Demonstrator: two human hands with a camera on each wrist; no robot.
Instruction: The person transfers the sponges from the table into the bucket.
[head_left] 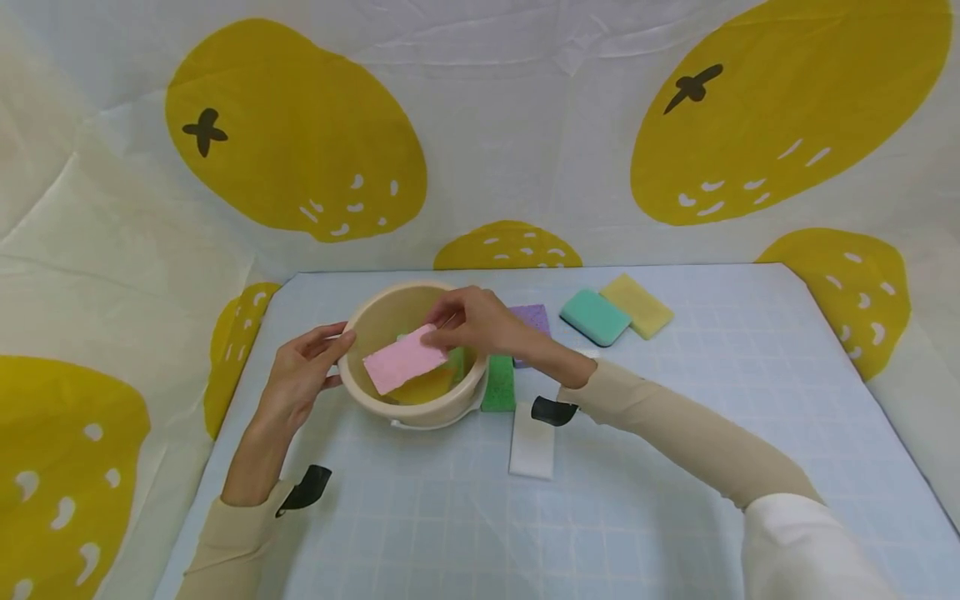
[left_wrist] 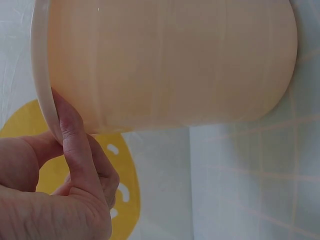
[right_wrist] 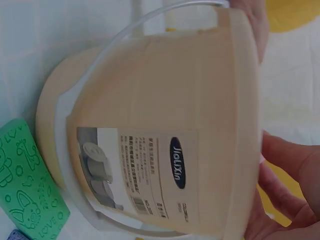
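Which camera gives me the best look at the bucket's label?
Right wrist: the label faces that camera, its large print readable. Head looks down into the bucket, no label visible; left wrist shows only an unlabelled side.

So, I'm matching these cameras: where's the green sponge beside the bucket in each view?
Head: just below centre, the green sponge lies right of the bucket.
Left wrist: not in it.
Right wrist: the green sponge is at lower left.
Shared landmark: the bucket, in all three.

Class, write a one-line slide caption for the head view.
The left hand grips a cream bucket by its rim; the right hand holds a pink sponge at the bucket's mouth.
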